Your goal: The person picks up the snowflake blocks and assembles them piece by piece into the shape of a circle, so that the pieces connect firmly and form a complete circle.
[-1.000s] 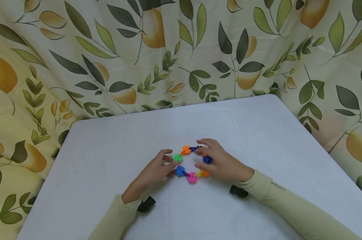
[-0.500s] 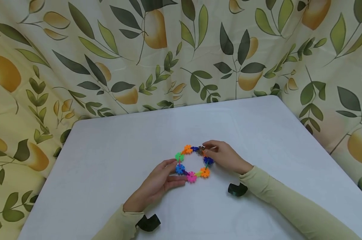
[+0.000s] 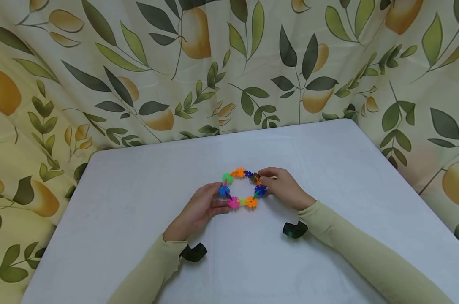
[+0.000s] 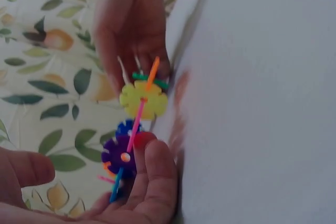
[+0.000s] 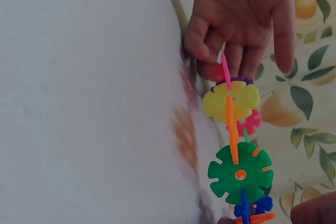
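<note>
A ring of interlocking flower-shaped plastic discs (image 3: 251,202) in many colours is held over the white table, between both hands. At its left side my left hand (image 3: 199,207) holds it, with the thumb by a blue disc (image 3: 224,191) and fingers at the pink disc (image 3: 234,202). My right hand (image 3: 286,188) grips the right side, its fingertips by the brown and dark blue discs (image 3: 260,190). Seen from the left wrist, curled fingers (image 4: 157,174) touch the ring beside a purple disc (image 4: 118,153). The right wrist view shows a green disc (image 5: 240,174) near the right fingertips.
The white-covered table (image 3: 168,169) spreads around the hands. A leaf-and-fruit patterned curtain (image 3: 229,84) hangs behind its back edge and along the sides. Dark wrist-worn devices (image 3: 294,230) sit under both cuffs.
My right hand closes from spread fingers onto the ring's right side, and my left fingers move in under the left side. Both hands then shift the ring away from me and slightly left.
</note>
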The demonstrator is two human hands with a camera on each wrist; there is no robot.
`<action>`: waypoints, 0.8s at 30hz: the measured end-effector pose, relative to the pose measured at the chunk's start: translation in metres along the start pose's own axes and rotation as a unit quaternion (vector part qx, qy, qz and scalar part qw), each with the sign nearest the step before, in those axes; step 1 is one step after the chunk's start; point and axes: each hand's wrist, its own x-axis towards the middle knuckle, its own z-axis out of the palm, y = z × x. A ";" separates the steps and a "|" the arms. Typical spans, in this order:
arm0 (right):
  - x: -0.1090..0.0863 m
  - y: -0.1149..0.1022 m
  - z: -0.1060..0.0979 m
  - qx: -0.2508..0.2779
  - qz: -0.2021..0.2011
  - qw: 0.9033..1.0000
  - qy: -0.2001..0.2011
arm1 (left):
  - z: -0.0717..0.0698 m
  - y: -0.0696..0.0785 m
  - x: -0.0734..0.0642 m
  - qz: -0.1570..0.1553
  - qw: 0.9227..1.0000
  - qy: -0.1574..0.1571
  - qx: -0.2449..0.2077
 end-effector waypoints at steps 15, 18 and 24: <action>0.031 -0.013 0.004 0.069 0.050 0.995 0.044 | -0.017 0.053 0.074 -0.020 0.994 0.010 0.107; 0.036 -0.014 0.007 0.075 0.048 0.995 0.043 | -0.018 0.060 0.084 -0.030 0.991 0.020 0.127; 0.038 -0.013 0.006 0.061 0.041 0.996 0.045 | -0.019 0.070 0.094 -0.041 0.985 0.001 0.168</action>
